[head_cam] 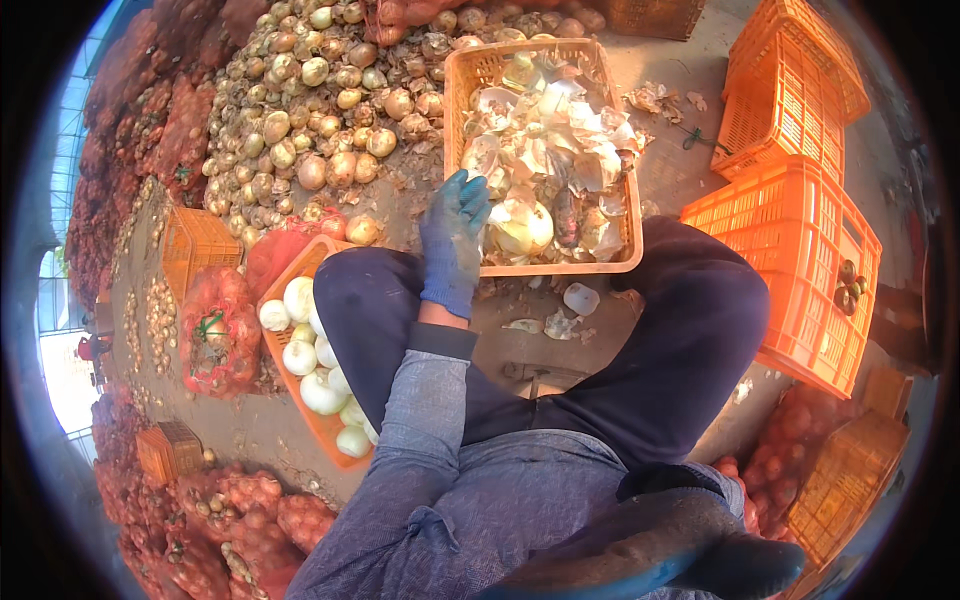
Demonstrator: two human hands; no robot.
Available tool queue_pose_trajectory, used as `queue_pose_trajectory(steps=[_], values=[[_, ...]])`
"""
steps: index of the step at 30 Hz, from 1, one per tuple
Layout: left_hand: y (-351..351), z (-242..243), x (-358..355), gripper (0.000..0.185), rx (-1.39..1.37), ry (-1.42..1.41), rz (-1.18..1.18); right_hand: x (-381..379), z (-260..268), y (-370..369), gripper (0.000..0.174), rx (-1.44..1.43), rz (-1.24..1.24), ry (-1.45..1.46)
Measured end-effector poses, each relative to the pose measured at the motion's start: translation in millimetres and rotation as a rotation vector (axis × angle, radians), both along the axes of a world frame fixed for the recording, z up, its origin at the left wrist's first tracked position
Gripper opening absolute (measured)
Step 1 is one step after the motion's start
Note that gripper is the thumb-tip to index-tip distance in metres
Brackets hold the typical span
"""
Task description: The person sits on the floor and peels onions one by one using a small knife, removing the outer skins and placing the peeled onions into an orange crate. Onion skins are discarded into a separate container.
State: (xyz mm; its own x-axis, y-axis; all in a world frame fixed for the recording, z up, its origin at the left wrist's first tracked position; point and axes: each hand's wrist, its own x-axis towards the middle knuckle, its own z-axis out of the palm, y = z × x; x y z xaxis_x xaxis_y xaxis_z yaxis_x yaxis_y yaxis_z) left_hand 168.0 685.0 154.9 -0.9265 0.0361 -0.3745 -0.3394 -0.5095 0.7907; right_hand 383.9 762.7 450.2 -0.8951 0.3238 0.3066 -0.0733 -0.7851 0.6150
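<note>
My left hand (pixel 454 236), in a blue knitted glove, is at the near left side of an orange plastic crate (pixel 564 268). Its fingers are curled; what they may hold is hidden. The crate contains loose onion skins (pixel 577 127) and a pale onion (pixel 521 227) lying just right of the hand. Large and blurred near the camera, my right hand (pixel 675 559) is raised at the lower right in a dark glove with some blue; its grip cannot be made out. Peeled white onions (pixel 322 391) fill another orange crate (pixel 313 427) beside my left leg.
Unpeeled onions (pixel 300 127) are heaped on the floor ahead. Red mesh sacks of onions (pixel 219 330) stand along the left and at the lower left. Orange crates (pixel 795 277) are on the right, some stacked. Onion skins and a white piece (pixel 581 298) lie between my legs.
</note>
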Motion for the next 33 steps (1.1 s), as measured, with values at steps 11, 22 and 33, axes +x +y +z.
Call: queue_pose_trajectory(steps=[11, 22, 33], values=[[28.3, -66.6, 1.8, 0.061, -0.568, 0.08, -0.186, 13.8, -55.6, -23.6, 0.088, -0.118, -0.176, -0.082], [36.4, -96.5, -6.5, 0.105, -1.016, 0.159, -0.405, -152.3, -285.4, 133.9, 0.041, 2.597, -0.163, -1.145], [40.1, -107.9, -22.7, 0.114, -1.109, 0.185, -0.607, -196.5, -366.5, 135.8, 0.041, 3.271, 0.026, -1.075]])
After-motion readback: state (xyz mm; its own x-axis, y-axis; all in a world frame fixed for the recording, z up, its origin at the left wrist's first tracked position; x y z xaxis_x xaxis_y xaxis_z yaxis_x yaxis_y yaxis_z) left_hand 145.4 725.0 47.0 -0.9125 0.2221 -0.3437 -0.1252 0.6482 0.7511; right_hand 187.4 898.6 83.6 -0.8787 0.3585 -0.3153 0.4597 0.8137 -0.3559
